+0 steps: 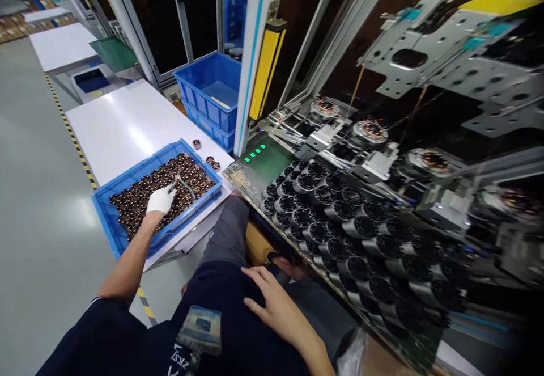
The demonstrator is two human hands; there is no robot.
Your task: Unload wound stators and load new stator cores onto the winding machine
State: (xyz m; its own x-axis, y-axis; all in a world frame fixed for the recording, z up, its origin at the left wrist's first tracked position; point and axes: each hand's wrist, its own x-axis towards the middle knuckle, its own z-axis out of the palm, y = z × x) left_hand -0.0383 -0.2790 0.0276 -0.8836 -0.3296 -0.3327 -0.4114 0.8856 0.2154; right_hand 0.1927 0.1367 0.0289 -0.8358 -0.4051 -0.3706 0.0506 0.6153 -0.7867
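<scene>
My left hand (161,199), in a white glove, reaches over a blue tray (102,200) heaped with copper-wound motor stators (140,194). Its fingers are closed at the near end of a thin grey curved tool (186,186), whose exact kind I cannot make out. The tool lies across the top of the heap. Bare and with fingers spread, my right hand (272,302) lies against my dark shirt near my lap and holds nothing.
Loose stators (196,144) lie on the white table (127,121) beyond the tray. Stacked black-and-silver motor rings (340,211) fill the machine's front ledge at right. Behind them stand winding fixtures (369,131) and a yellow sensor post (267,70). Blue bins (208,89) stand behind the table.
</scene>
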